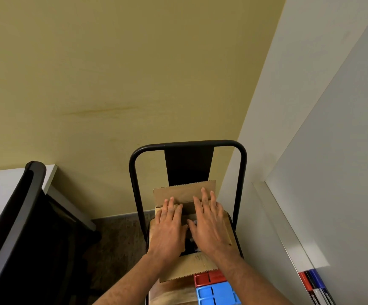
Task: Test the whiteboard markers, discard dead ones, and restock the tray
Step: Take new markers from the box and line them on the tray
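Cardboard box (183,191) on chair (188,164) | left hand (168,230) flat on it | right hand (211,225) flat on it, nothing gripped

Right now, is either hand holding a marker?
No: the left hand and right hand lie flat on the box; markers sit in the tray.

Left grip (169,232) and right grip (212,227) bare, forearms (132,282) lightly haired

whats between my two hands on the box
Head view: between left hand and right hand lies the dark open gap of the cardboard box, holding something pale, too blurred to identify.
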